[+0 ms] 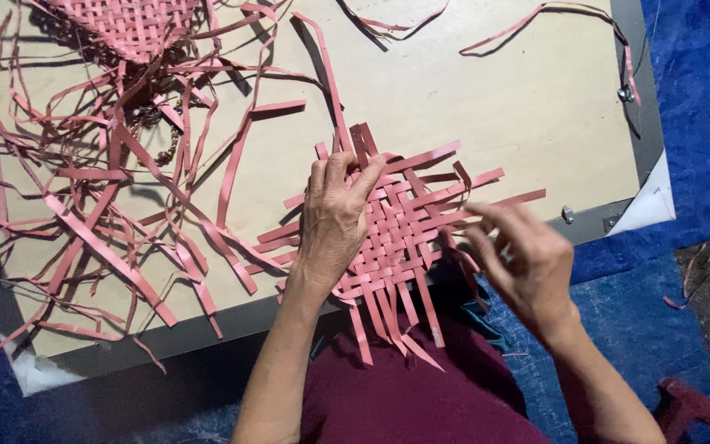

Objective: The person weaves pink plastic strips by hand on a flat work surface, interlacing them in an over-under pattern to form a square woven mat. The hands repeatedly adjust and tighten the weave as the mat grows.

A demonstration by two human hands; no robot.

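Note:
A small woven mat of pink strips (404,226) lies at the near edge of a pale wooden board (470,90), with loose strip ends sticking out on every side. My left hand (334,218) presses flat on the mat's left part, fingers spread toward its far edge. At the mat's right side my right hand (523,255) hovers with bent fingers, its fingertips pinching a strip end (486,205) that runs off to the right.
A tangle of loose pink strips (100,189) covers the board's left half, and a second woven piece (137,25) sits at the far left. The board has a grey rim (207,325). Blue cloth (700,99) lies to the right; a maroon garment (421,395) is below.

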